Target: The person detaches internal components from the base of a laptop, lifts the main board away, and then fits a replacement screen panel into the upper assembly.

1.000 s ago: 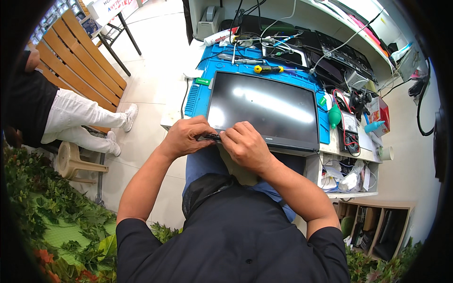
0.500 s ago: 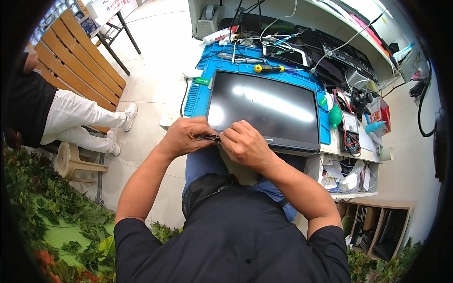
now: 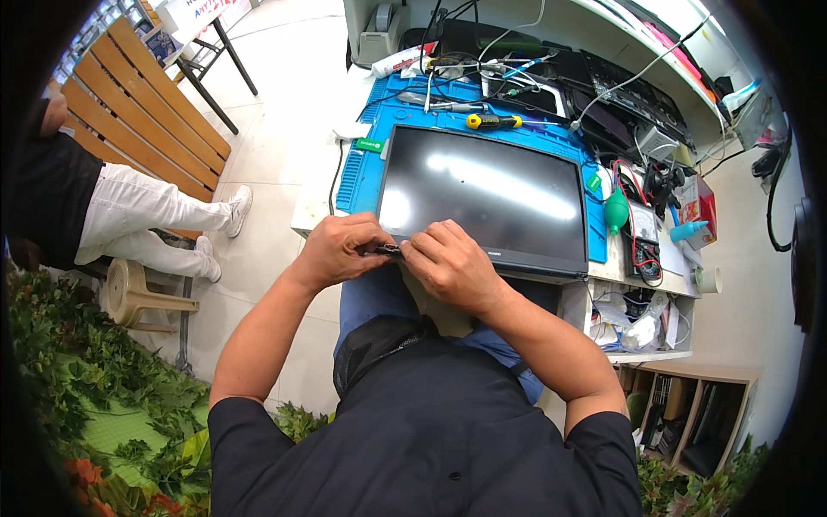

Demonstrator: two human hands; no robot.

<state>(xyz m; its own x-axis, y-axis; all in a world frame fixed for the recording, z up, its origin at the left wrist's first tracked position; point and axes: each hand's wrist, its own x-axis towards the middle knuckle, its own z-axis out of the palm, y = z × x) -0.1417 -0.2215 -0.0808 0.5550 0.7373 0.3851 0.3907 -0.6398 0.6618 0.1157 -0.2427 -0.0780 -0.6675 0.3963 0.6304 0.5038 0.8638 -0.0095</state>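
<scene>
At the near edge of the laptop screen (image 3: 487, 200), both hands' fingers (image 3: 412, 250) pinching a small dark part (image 3: 388, 250)

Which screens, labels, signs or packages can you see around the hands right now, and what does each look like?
Laptop screen: flat on the blue mat, dark glossy rectangle, both hands at its near edge.
Green label: small rectangle on the mat's left side.
Red box: right of the mat, upright.
White sign: top left, red lettering, partly cut off.
</scene>
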